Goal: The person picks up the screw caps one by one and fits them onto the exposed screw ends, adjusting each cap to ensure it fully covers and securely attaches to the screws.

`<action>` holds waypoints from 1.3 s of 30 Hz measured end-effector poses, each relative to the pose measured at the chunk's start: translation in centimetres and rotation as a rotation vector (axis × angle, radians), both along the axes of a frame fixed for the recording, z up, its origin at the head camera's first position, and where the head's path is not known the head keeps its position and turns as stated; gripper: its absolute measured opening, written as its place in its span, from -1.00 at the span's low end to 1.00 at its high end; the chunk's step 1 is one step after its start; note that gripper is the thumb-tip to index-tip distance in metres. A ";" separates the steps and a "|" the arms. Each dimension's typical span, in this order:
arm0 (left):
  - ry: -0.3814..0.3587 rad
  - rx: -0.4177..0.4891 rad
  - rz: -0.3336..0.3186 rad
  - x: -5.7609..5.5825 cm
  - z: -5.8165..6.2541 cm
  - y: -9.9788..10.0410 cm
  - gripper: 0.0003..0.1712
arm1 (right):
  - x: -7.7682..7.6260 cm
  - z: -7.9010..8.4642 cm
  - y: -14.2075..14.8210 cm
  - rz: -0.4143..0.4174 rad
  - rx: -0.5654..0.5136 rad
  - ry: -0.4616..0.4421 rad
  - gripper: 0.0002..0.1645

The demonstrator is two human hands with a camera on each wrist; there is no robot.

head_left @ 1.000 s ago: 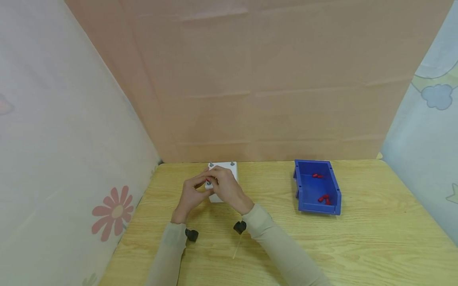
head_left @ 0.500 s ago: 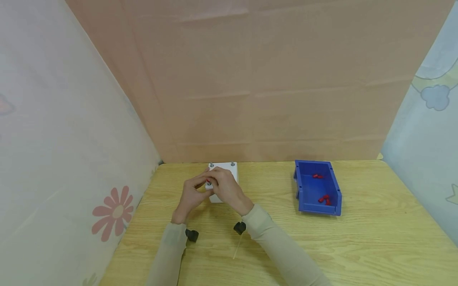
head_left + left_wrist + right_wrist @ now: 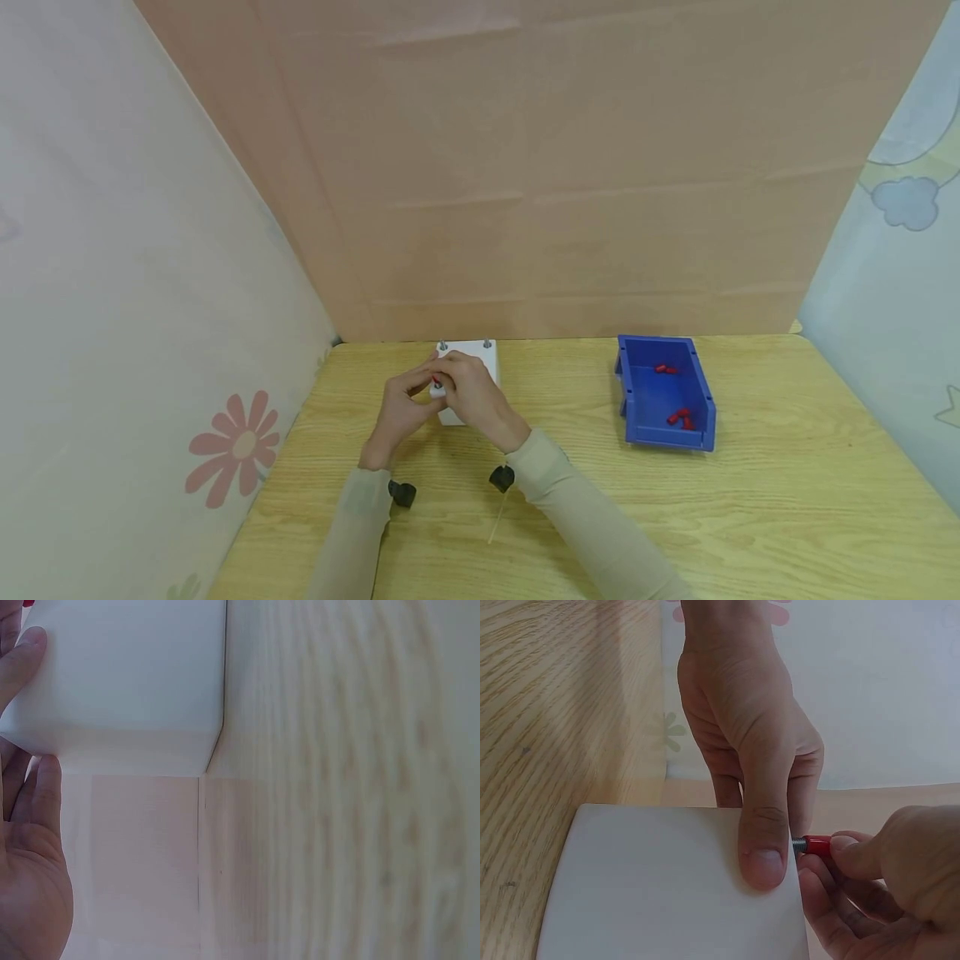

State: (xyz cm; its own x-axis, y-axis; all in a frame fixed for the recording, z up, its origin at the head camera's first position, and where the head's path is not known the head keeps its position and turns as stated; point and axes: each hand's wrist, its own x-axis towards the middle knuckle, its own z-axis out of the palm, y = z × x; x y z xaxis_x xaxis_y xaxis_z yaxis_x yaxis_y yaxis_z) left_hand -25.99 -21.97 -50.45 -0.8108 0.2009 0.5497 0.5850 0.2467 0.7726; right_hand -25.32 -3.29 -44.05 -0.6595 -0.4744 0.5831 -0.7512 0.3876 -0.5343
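A white block (image 3: 471, 346) stands near the table's back edge, with upright metal bolts (image 3: 487, 343) at its top corners. My left hand (image 3: 397, 417) grips the block's left side; in the right wrist view its thumb (image 3: 763, 859) presses the block's broad face. My right hand (image 3: 480, 400) pinches a small red cap (image 3: 820, 845) between thumb and fingers. The cap sits over the end of a threaded bolt (image 3: 799, 845) at the near left corner, and some thread shows below it. In the left wrist view, the block's plain face (image 3: 127, 667) fills the upper left. The front right corner is hidden by my right hand.
A blue bin (image 3: 663, 436) stands to the right on the wooden table (image 3: 570, 400), holding several loose red caps (image 3: 678, 416). Black wrist cameras (image 3: 402, 494) hang below both wrists. A brown panel (image 3: 577, 208) rises behind the table, with pale patterned sheets at both sides.
Both hands stay at the block's near left corner. The red cap shows slightly less between the fingers now. Block and bin have not moved.
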 end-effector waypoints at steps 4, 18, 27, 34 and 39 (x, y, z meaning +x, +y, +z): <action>-0.003 0.008 0.003 0.1 0.0 0.0 -0.47 | 0.0 -0.1 -0.1 -0.005 0.013 0.001 -0.72; -0.034 -0.008 0.015 0.3 0.0 -0.1 -0.41 | 0.0 -0.4 -0.2 -0.012 0.021 -0.003 -0.70; -0.007 -0.005 0.010 0.1 0.1 0.0 -0.43 | -0.1 -0.3 -0.2 -0.024 0.033 -0.025 -0.71; -0.013 -0.006 0.025 0.2 0.3 0.1 -0.42 | 0.0 -0.2 -0.2 -0.022 0.023 -0.022 -0.70; -0.016 0.002 0.025 0.2 0.2 0.1 -0.39 | 0.0 0.0 -0.2 -0.025 0.021 -0.012 -0.71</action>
State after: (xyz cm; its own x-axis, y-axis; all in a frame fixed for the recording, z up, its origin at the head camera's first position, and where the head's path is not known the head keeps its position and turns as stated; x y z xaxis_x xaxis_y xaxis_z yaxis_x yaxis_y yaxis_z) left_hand -25.81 -21.87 -50.22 -0.8243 0.1793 0.5369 0.5661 0.2594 0.7825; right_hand -25.28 -3.52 -44.09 -0.6782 -0.4697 0.5652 -0.7347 0.4169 -0.5352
